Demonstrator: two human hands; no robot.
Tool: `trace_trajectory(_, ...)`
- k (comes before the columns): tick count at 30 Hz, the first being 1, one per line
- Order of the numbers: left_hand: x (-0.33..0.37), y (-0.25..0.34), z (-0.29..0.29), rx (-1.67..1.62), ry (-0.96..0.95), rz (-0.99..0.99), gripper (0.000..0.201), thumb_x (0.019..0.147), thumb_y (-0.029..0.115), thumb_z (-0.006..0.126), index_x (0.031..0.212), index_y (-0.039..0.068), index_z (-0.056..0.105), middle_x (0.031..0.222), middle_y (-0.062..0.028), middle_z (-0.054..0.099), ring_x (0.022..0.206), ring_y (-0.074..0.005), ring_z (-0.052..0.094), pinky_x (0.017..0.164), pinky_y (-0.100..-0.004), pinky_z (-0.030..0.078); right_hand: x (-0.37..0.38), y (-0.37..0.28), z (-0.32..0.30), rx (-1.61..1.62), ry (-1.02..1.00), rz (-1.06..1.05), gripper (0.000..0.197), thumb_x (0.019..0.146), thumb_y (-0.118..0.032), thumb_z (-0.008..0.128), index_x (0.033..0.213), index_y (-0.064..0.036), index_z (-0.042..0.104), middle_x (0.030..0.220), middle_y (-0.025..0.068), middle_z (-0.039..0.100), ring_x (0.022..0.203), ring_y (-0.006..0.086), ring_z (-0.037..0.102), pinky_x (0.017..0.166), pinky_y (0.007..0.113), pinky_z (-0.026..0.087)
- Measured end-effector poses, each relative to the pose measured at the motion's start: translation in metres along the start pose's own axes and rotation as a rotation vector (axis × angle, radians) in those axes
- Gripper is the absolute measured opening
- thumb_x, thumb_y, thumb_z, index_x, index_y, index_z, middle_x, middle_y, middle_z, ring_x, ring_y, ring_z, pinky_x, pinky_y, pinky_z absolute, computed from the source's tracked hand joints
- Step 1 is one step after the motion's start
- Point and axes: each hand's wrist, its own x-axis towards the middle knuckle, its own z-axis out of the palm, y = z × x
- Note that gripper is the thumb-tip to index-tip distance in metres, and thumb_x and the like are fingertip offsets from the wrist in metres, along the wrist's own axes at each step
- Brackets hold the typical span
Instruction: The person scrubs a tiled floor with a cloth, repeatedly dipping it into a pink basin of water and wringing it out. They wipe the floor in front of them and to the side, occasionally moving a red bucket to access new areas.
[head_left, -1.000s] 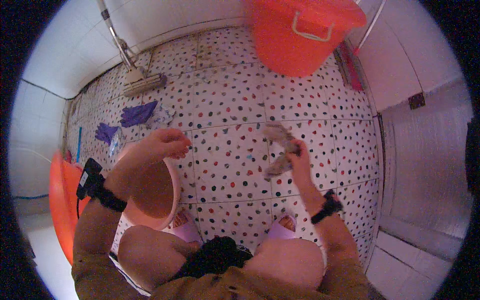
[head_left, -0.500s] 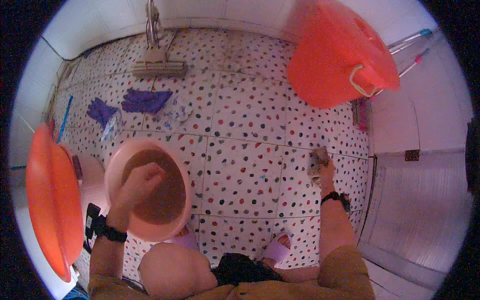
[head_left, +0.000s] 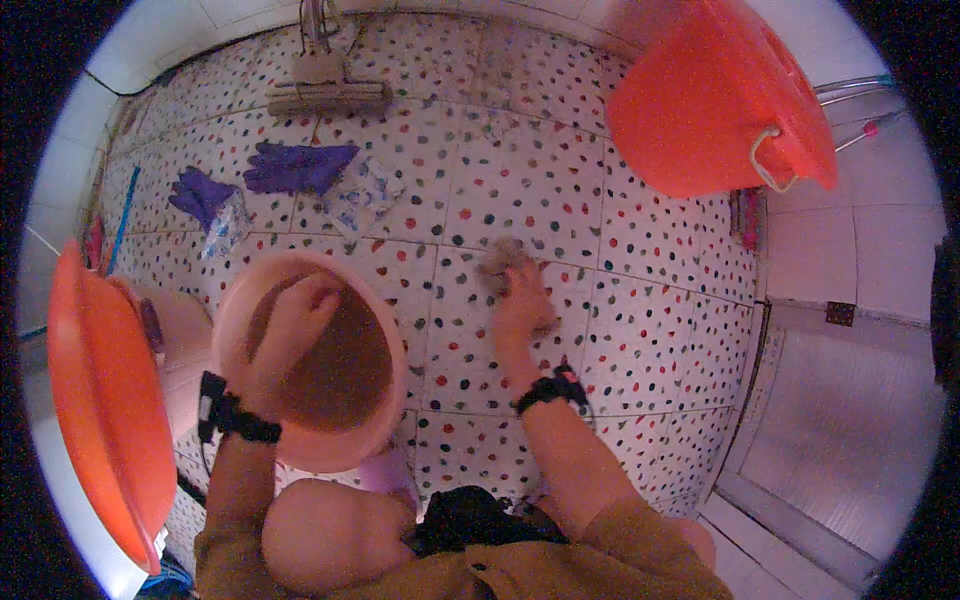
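Observation:
My right hand (head_left: 522, 300) presses a greyish-brown rag (head_left: 500, 262) against the speckled tile floor (head_left: 510, 380). Its fingers are closed round the cloth, part of which shows beyond the fingertips. A pale pink bucket (head_left: 398, 400) holding murky brown water stands in front of my left knee. Over its opening hangs my left hand (head_left: 308, 305), curled into a loose fist with nothing showing in it. The left forearm crosses the near-left rim. A dark band circles each wrist.
Two purple gloves (head_left: 300, 167) lie beside clear plastic wrapping (head_left: 368, 195) at the far left. Behind them stands a flat-headed mop (head_left: 330, 97). A large red bucket (head_left: 700, 110) is at the far right, a frosted door panel (head_left: 820, 400) at the right. An orange basin (head_left: 105, 400) leans at the left.
My right hand has swept the rag leftward and slightly away from me across the tiles. My left hand has stayed over the pink bucket. The whole view has shifted a little.

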Motion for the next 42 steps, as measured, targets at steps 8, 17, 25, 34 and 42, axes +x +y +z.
trace_trajectory(8,0.001,-0.005,0.024,0.463,0.104,0.364,0.02,0.09,0.014,0.068,0.108,0.007,0.07,0.126,-0.0171,0.064,0.123,-0.041,0.056,0.102,-0.0508,0.047,-0.01,-0.106,0.009,0.663,-0.143,0.11,0.049,0.081,0.006,0.061,0.129,-0.0068,0.065,0.14,0.0138,0.064,0.128,0.0365,0.057,0.111,0.047,0.043)
trace_trajectory(17,0.036,-0.005,0.056,0.625,0.044,0.487,0.018,0.091,0.024,0.067,0.1,0.009,0.074,0.118,-0.0098,0.067,0.121,-0.0323,0.057,0.111,-0.0537,0.038,-0.061,-0.001,-0.097,1.185,0.097,0.558,0.042,0.089,0.002,0.051,0.129,-0.0033,0.058,0.119,0.0068,0.062,0.109,0.02,0.06,0.1,0.035,0.049)
trace_trajectory(25,0.034,-0.005,0.057,0.658,0.018,0.43,0.022,0.093,0.029,0.064,0.094,0.01,0.076,0.11,-0.0081,0.069,0.117,-0.0305,0.059,0.115,-0.0535,0.033,-0.164,0.238,-0.167,0.787,0.212,0.606,0.043,0.095,-0.008,0.057,0.137,0.0005,0.052,0.132,0.0132,0.059,0.116,0.027,0.061,0.1,0.041,0.051)
trace_trajectory(34,0.033,-0.006,0.053,0.627,-0.032,0.464,0.029,0.094,0.035,0.064,0.104,0.011,0.076,0.122,-0.0101,0.067,0.132,-0.0325,0.052,0.119,-0.0574,0.027,-0.129,0.116,-0.062,-0.074,0.19,0.294,0.058,0.075,-0.012,0.08,0.13,-0.0028,0.063,0.13,0.0227,0.065,0.121,0.0435,0.059,0.106,0.053,0.046)
trace_trajectory(42,0.036,-0.013,0.042,0.572,-0.167,0.543,0.047,0.092,0.051,0.064,0.116,0.013,0.073,0.15,-0.0132,0.055,0.149,-0.0393,0.036,0.124,-0.0602,0.018,-0.078,-0.116,0.019,0.156,-0.054,0.057,0.043,0.074,-0.003,0.074,0.117,-0.0103,0.068,0.143,0.0131,0.059,0.133,0.0401,0.052,0.113,0.05,0.041)
